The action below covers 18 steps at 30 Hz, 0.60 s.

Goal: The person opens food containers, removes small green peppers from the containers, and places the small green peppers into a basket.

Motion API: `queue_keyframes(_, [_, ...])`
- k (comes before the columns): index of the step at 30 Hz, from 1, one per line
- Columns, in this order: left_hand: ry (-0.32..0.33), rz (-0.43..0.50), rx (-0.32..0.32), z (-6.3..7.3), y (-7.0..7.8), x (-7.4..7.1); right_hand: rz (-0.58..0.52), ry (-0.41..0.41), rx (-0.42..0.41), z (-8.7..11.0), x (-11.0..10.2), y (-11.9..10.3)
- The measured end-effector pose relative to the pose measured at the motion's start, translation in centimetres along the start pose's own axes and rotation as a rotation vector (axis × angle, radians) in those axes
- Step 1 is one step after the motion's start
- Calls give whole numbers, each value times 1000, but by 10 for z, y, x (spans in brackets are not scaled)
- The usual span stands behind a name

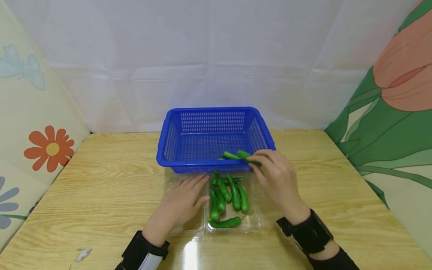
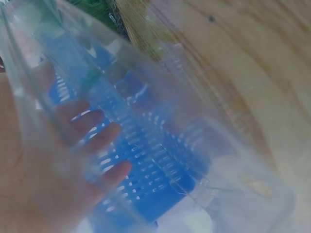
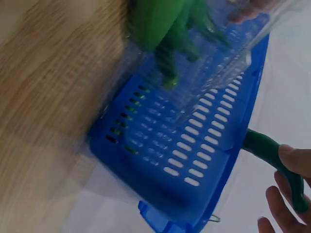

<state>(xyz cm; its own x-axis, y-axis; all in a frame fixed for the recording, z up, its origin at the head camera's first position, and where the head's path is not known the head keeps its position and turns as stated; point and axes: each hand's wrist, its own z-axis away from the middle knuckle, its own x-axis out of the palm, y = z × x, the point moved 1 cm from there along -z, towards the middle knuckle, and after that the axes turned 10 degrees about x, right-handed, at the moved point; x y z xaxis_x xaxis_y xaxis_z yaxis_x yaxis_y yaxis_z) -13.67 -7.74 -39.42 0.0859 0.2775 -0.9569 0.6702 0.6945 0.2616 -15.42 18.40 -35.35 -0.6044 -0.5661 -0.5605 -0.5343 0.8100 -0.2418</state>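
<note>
My right hand (image 1: 278, 176) is at the near right rim of the blue basket (image 1: 216, 164). It pinches a green chili pepper (image 3: 265, 149) between thumb and fingers, and the pepper's far end reaches over the rim. Inside the basket, another green pepper (image 1: 231, 155) shows behind the near wall. In front stands a clear plastic box (image 1: 254, 223), its base holding several green peppers (image 1: 235, 198). My left hand (image 1: 182, 202) rests on the box's lid (image 1: 194, 227), fingers extended toward the basket. In the left wrist view, clear plastic lies in front of that hand's fingers (image 2: 104, 136).
All of this stands on a wooden table (image 1: 111, 180). A white cloth (image 1: 135, 75) hangs behind the basket. Flower-patterned panels rise at the left (image 1: 30, 101) and right (image 1: 401, 142). A torn patch (image 1: 83, 254) marks the tabletop near the front left.
</note>
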Motion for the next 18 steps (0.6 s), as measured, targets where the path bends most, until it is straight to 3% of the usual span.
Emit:
queue_keyframes(7, [-1, -6, -3, 0, 0, 0, 23, -14, 57, 2, 3, 12])
queue_keyframes(18, [-1, -2, -4, 1, 1, -1, 32, -29, 76, 4, 6, 18])
